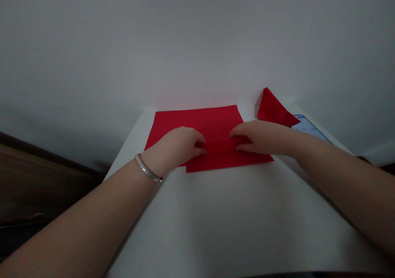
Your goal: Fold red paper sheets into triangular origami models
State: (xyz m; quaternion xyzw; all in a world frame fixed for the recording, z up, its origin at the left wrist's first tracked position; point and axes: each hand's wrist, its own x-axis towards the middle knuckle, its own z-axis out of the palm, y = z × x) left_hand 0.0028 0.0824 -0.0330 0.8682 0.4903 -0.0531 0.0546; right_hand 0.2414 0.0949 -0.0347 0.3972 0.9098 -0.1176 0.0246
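My left hand and my right hand face each other over red paper on a white table. Between them runs a narrow folded band of red paper, pinched near its left end by the left thumb and fingers and near its right end by the right ones. Behind it, a larger red sheet lies flat, partly covered by my left hand. A red edge of paper shows in front of the band; whether it belongs to the same piece, I cannot tell. A silver bracelet circles my left wrist.
A red folded paper triangle stands at the back right, beside a phone with a lit screen partly hidden by my right arm. The white table meets a pale wall behind. Brown wooden furniture stands at the left.
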